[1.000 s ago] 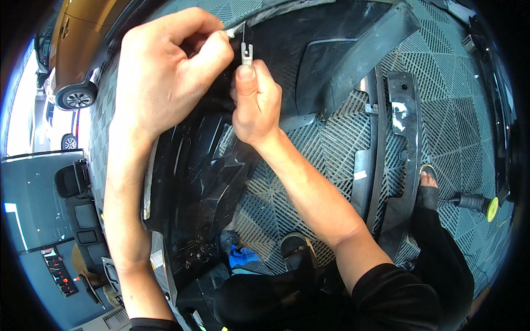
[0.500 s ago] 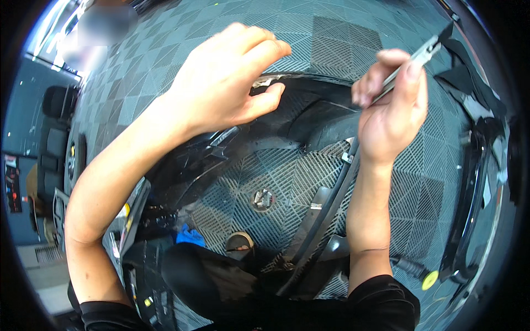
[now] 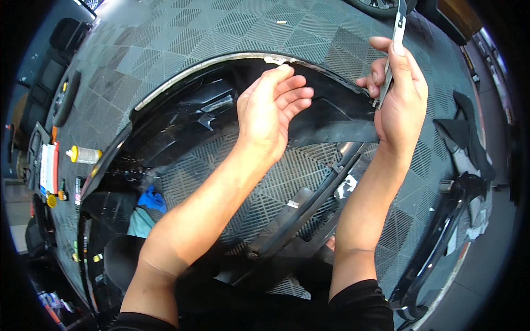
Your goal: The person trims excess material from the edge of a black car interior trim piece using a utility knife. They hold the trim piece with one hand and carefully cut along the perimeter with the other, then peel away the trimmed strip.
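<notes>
A large black curved car panel, which looks like a bumper cover (image 3: 210, 96), lies on the floor in front of me. A pale strip (image 3: 182, 70) runs along its far edge, with a ragged whitish bit (image 3: 276, 59) at the middle. My left hand (image 3: 271, 107) is at that bit, its thumb tip just below it; the fingers are loosely bent and apart. Whether the thumb touches the strip I cannot tell. To the right, my right hand (image 3: 402, 91) is wrapped round a silver utility knife (image 3: 398, 30) with a dark blade, pointing up and away.
A yellow-capped bottle (image 3: 85, 155), a blue cloth (image 3: 152, 198) and a teal cloth (image 3: 141, 222) are at the left. Long dark trim (image 3: 309, 207) crosses the floor between my arms. Another black part (image 3: 441, 231) lies at right. A car wheel (image 3: 381, 4) stands at the far edge.
My view has shifted. My left hand has turned palm inward and come to the panel's far edge. The knife in my right hand now points more upright.
</notes>
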The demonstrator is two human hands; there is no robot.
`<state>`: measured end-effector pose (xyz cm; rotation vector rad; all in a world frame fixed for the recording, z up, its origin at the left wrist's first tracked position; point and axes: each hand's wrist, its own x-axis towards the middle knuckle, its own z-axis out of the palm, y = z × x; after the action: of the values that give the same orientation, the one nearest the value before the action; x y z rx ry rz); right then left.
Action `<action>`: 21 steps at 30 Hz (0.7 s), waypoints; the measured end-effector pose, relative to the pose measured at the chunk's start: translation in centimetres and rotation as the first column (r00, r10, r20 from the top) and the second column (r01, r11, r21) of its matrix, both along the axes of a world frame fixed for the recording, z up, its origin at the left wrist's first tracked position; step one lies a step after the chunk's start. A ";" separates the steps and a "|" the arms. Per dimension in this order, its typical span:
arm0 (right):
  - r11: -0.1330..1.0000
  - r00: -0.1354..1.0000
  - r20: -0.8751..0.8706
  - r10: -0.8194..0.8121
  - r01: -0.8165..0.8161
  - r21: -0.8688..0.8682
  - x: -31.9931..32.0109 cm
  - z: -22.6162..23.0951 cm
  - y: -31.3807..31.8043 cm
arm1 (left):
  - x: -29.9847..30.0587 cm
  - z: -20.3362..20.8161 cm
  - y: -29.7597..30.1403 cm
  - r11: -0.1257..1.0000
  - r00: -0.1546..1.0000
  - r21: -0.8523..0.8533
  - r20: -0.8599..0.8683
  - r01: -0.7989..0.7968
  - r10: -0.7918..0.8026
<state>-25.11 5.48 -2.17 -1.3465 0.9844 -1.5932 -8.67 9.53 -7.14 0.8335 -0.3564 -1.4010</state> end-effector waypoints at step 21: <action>0.973 0.907 -0.368 0.205 -0.148 0.179 -0.7 1.5 -1.3 | -2.0 -0.5 -2.1 0.990 0.968 -0.063 -0.226 -0.123 0.106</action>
<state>-25.84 4.18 -0.70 -1.6300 1.1492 -1.1174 -10.70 7.38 -7.64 0.6174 -0.1856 -1.3485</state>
